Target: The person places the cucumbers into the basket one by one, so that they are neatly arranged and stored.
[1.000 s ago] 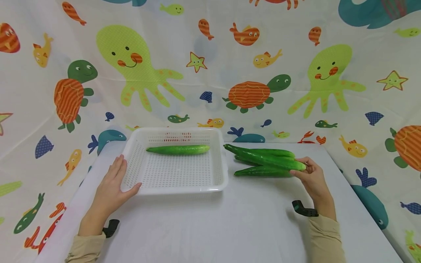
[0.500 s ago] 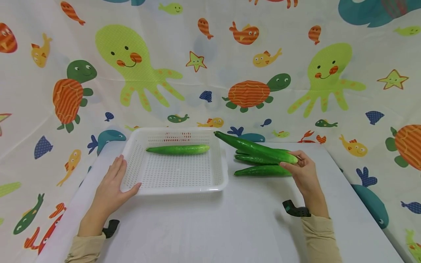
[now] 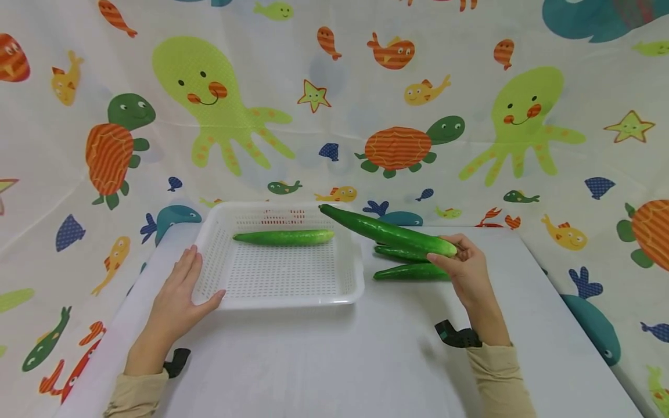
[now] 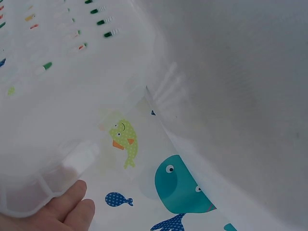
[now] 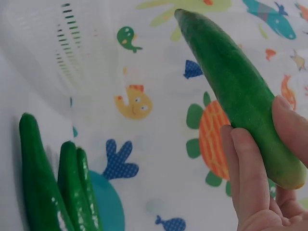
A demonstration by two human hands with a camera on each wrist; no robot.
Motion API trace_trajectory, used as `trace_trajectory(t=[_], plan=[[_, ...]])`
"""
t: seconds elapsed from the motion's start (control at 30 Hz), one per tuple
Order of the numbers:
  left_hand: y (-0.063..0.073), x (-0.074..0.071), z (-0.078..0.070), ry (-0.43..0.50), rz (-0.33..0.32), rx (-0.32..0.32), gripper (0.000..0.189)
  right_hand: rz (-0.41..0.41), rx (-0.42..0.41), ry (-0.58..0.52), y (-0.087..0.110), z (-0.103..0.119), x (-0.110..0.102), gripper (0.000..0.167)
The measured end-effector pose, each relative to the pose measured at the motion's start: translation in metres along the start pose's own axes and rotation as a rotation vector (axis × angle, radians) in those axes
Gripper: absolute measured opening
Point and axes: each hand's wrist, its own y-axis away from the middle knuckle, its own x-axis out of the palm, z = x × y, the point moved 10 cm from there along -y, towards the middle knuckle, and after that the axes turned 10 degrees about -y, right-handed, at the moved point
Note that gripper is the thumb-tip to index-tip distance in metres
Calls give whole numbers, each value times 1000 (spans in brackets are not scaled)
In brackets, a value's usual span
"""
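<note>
My right hand (image 3: 465,270) pinches a long green cucumber (image 3: 384,226) by its paler end, thumb on one side and fingers on the other. The cucumber is raised and tilted, its dark tip over the right rim of a white plastic basket (image 3: 282,301). Inside the basket, toward the back, lies another cucumber (image 3: 282,237). My left hand (image 3: 180,296) rests against the basket's left side with straight fingers and the thumb at the front corner. In the left wrist view, fingertips (image 4: 79,192) show at the basket's rim.
More cucumbers lie on the white table right of the basket, one in front (image 3: 410,271) and others partly hidden behind the held one; the right wrist view shows three (image 5: 36,178). Behind the table hangs a curtain (image 3: 334,116) printed with sea animals.
My right hand has lifted the cucumber off the pile and carried it up and left, so its tip now overlaps the basket's right rim. The left hand has not moved.
</note>
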Motion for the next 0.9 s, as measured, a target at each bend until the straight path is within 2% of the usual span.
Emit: trace_trajectory(t=[0.23, 0.47, 0.77, 0.9], plan=[[1, 0, 1, -2, -8, 3, 96, 32, 17, 107, -11, 6, 23, 38], [0, 0, 0, 3, -11, 7, 96, 76, 36, 160, -32, 10, 54, 36], [-1, 2, 0, 1, -8, -1, 96, 116, 88, 307, -57, 8, 91, 38], [-1, 2, 0, -1, -7, -7, 97, 162, 114, 330, -67, 4, 113, 40]])
